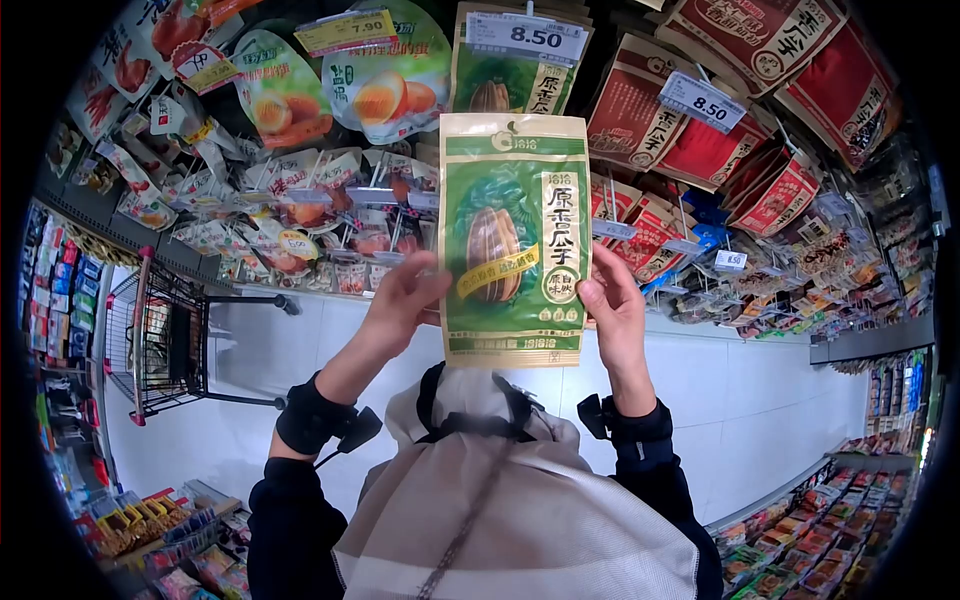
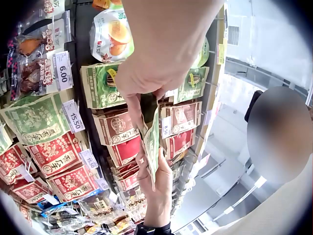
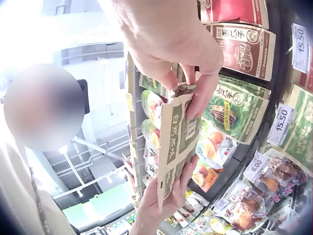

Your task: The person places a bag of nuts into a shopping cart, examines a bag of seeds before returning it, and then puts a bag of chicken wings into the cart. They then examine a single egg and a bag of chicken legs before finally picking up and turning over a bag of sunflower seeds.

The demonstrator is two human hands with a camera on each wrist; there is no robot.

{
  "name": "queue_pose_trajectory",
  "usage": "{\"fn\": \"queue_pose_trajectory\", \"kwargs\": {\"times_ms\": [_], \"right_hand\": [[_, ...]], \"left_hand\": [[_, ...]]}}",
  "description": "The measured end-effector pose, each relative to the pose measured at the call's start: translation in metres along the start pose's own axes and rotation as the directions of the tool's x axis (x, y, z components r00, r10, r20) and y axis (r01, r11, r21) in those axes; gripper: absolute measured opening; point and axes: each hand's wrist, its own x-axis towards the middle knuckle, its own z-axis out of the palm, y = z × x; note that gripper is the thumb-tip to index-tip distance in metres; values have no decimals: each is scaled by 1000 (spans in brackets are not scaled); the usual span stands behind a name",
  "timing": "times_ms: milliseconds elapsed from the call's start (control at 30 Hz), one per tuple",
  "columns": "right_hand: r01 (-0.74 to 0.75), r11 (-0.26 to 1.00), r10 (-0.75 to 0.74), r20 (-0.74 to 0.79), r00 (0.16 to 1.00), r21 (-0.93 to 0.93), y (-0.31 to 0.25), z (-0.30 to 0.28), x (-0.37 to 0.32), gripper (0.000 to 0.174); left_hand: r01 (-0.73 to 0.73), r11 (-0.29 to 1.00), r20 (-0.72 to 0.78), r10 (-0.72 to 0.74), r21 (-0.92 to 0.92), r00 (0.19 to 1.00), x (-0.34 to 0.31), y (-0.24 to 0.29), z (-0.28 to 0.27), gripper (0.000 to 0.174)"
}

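Both hands hold up a green and tan bag of sunflower seeds (image 1: 497,235) in front of the shelf, its printed front towards the head camera. The left hand (image 1: 405,305) grips its left edge and the right hand (image 1: 615,305) its right edge, thumb on the front. In the right wrist view the bag (image 3: 172,142) is seen from its side, with the fingers of the right hand (image 3: 178,54) bent over its edge. The left wrist view shows the bag (image 2: 152,142) edge-on between the two hands.
Behind it hang more green seed bags (image 1: 510,85), red seed bags (image 1: 690,120) and egg snack packs (image 1: 385,85), with price tags (image 1: 527,37). A shopping cart (image 1: 160,335) stands on the white floor (image 1: 780,400) at left. More stocked shelves (image 1: 820,520) line the near side.
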Motion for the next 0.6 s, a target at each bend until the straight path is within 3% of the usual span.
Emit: {"fn": "queue_pose_trajectory", "kwargs": {"times_ms": [333, 600], "right_hand": [[8, 1000, -8, -14, 1000, -2, 4, -3, -2, 46], [165, 986, -165, -5, 986, 28, 10, -2, -7, 44]], "left_hand": [[7, 1000, 5, -7, 9, 1000, -5, 1, 4, 22], [-38, 998, 8, 38, 54, 999, -7, -2, 12, 33]]}}
